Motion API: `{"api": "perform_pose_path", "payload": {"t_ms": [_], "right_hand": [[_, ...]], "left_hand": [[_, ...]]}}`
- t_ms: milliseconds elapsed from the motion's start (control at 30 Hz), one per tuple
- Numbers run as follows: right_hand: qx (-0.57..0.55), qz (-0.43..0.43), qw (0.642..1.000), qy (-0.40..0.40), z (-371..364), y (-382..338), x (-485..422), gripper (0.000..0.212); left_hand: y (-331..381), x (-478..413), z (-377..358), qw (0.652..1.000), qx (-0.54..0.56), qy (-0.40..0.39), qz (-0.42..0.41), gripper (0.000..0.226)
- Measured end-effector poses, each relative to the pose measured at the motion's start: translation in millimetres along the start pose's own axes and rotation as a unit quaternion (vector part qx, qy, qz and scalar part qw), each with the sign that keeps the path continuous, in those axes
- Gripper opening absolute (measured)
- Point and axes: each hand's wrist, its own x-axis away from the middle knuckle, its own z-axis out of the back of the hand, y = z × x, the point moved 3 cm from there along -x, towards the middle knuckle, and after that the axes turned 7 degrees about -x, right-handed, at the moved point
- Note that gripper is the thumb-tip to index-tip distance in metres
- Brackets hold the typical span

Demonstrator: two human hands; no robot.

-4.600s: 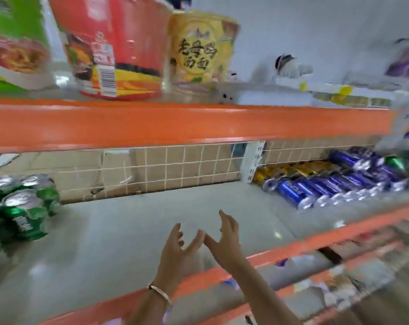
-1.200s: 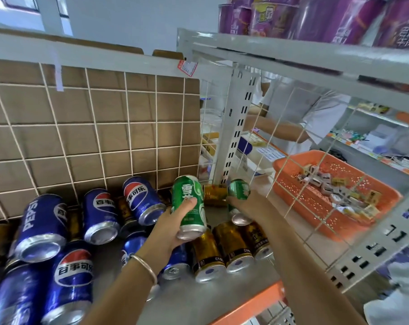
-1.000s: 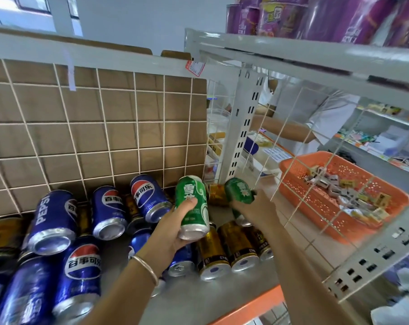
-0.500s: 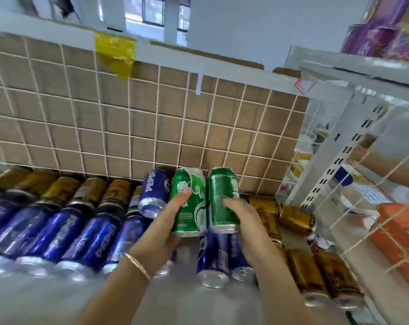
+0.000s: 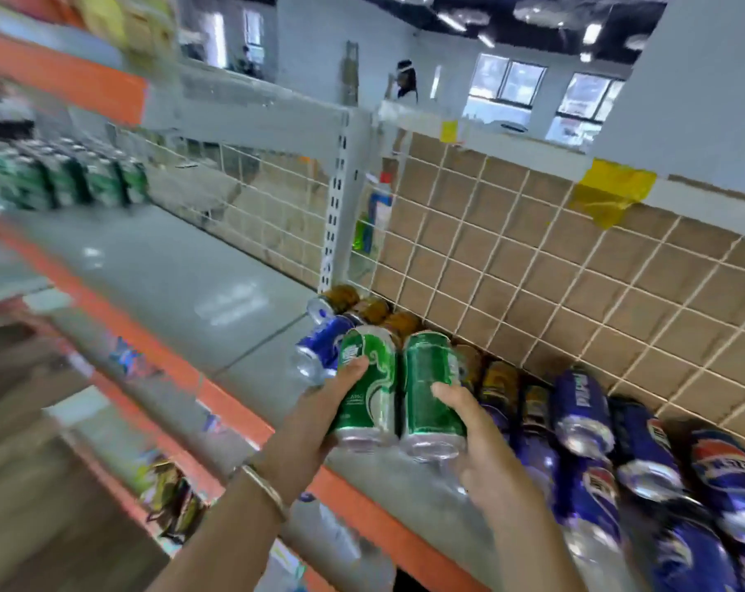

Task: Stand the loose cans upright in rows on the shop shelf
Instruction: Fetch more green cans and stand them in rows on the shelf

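The left hand (image 5: 319,416) holds a shiny green metal can (image 5: 368,390), with the thumb on the front and the other fingers curled round the back. The right hand (image 5: 486,450) holds a second green metal can (image 5: 430,386) the same way. The two cans are side by side and very close; I cannot tell if they touch. Both lean back a little, with their silver bottoms toward us, up in the air over the near edge of the flat grey shelf board (image 5: 169,284). One can in each hand means two can go in one trip. To the right, lots of blue metal cans (image 5: 584,412) lie on their sides in a heap. Some brown-gold cans (image 5: 499,378) lie behind them, by the white wire grid with brown board (image 5: 533,271). Cans lying down can roll, so I think that is why they must be stood up. Far to the left, a blurry bunch of green cans (image 5: 63,177) stands in rows, so I think the two green ones belong there with their friends. There is a long way of grey shelf between the heap and those rows. Most of the job looks not done yet. Next, the cans need turning so their bottoms face down. Smooth cans can slip, so a firm hold helps.
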Motion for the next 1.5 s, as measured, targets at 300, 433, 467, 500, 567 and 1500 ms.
{"api": "perform_pose_path", "payload": {"t_ms": [300, 433, 467, 500, 567, 1500], "right_hand": [[-0.015, -0.063, 0.994, -0.084, -172, 78, -13, 0.027], [-0.001, -0.062, 0.987, -0.146, -232, 96, -22, 0.035], [0.007, -0.069, 0.985, -0.157, -245, 101, -25, 0.026], [0.014, -0.076, 0.984, -0.160, -259, 103, -25, 0.022], [0.022, -0.094, 0.980, -0.177, -280, 112, -33, 0.043], [0.201, 0.063, 0.949, -0.232, -554, 123, -317, 0.025]], "left_hand": [[45, 50, 170, 0.996, 0.028, 0.086, -0.026, 0.032], [63, 69, 232, 0.989, 0.065, 0.126, -0.033, 0.047], [68, 73, 244, 0.988, 0.061, 0.135, -0.037, 0.044], [73, 76, 255, 0.987, 0.055, 0.143, -0.041, 0.042], [81, 79, 274, 0.987, 0.042, 0.148, -0.046, 0.042], [232, -131, 538, 0.962, 0.045, 0.251, -0.101, 0.060]]}}
